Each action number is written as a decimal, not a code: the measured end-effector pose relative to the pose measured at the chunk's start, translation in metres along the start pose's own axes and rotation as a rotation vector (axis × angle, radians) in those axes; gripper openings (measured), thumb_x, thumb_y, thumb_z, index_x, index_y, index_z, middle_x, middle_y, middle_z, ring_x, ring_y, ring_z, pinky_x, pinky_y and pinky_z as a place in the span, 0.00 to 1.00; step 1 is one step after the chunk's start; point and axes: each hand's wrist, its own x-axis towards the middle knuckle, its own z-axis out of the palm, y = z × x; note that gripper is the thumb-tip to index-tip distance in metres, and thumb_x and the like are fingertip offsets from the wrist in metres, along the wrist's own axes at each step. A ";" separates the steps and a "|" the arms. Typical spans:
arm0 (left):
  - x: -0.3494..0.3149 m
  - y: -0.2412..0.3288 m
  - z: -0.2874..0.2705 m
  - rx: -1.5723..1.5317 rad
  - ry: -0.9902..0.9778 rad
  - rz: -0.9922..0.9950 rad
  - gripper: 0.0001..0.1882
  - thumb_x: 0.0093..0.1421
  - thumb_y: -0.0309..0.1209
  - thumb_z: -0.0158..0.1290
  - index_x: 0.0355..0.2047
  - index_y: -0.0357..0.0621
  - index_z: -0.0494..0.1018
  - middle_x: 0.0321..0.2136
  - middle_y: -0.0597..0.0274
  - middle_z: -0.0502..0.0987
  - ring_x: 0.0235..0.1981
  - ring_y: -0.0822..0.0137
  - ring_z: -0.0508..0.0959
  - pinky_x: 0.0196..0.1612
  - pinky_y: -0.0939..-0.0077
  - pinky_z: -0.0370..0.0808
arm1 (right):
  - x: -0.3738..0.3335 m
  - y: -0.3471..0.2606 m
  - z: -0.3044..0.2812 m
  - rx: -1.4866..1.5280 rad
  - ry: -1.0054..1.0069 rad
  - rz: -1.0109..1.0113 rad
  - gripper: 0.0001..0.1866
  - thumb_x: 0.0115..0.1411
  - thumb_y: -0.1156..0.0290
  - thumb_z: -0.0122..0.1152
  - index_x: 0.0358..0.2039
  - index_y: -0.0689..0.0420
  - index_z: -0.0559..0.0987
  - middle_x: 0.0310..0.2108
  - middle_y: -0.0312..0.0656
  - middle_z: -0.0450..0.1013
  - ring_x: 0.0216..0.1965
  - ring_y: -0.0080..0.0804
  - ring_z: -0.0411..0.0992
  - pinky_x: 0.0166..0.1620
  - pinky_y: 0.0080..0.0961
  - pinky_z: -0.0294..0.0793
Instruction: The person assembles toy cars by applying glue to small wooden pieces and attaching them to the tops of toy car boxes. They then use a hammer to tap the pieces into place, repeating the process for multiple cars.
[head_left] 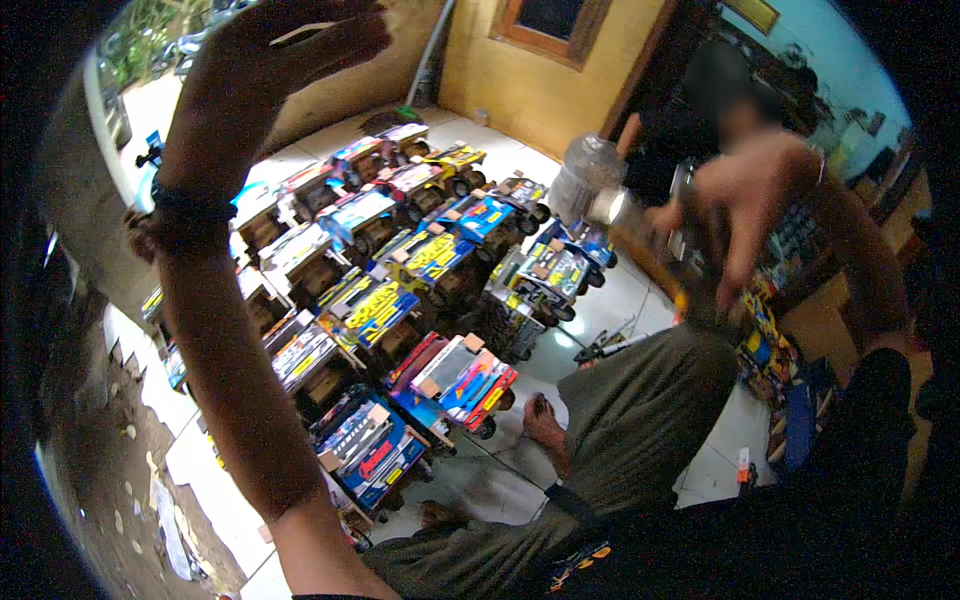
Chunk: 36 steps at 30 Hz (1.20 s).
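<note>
My left arm rises across the left side of the view, with a dark band at the wrist. At the top edge my left hand (pixel 290 55) is bent over, its fingers stretched out and the thumb apart, holding nothing that shows. My right hand (pixel 755 195) hangs in the air above my bent knee, its fingers apart and pointing down, slightly blurred. Just beyond it is a brownish object with a shiny round end (pixel 612 206); its kind and any contact with my hand are unclear. Toy trucks (pixel 465 380) with colourful printed panels and black wheels stand in rows before me.
A large clear plastic jar (pixel 590 170) stands beyond the trucks, near another person (pixel 665 140) at the right. Dark tools (pixel 610 345) lie on the white tiled floor (pixel 505 480) near my foot. A broom (pixel 410 95) leans by the yellow wall. Rough ground borders the tiles at left.
</note>
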 end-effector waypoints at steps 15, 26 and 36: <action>0.004 -0.082 0.041 0.027 -0.355 -0.346 0.19 0.64 0.29 0.54 0.55 0.44 0.73 0.40 0.64 0.80 0.40 0.75 0.78 0.42 0.80 0.75 | 0.131 0.405 0.061 0.259 0.248 0.538 0.31 0.45 0.40 0.69 0.38 0.55 0.83 0.35 0.41 0.79 0.33 0.34 0.76 0.39 0.30 0.77; -0.026 -0.152 0.136 0.065 -0.408 -0.651 0.13 0.59 0.29 0.61 0.43 0.38 0.78 0.36 0.62 0.82 0.38 0.74 0.80 0.44 0.78 0.77 | 0.446 0.582 0.199 0.309 0.369 0.455 0.34 0.37 0.34 0.66 0.34 0.52 0.84 0.32 0.44 0.80 0.31 0.38 0.78 0.35 0.35 0.77; 0.049 -0.306 0.180 0.160 -0.302 -0.699 0.14 0.57 0.29 0.62 0.43 0.37 0.77 0.36 0.55 0.83 0.34 0.72 0.81 0.39 0.78 0.78 | 0.487 0.517 0.207 0.255 0.574 0.475 0.36 0.36 0.43 0.73 0.39 0.60 0.80 0.38 0.52 0.79 0.41 0.47 0.78 0.46 0.39 0.77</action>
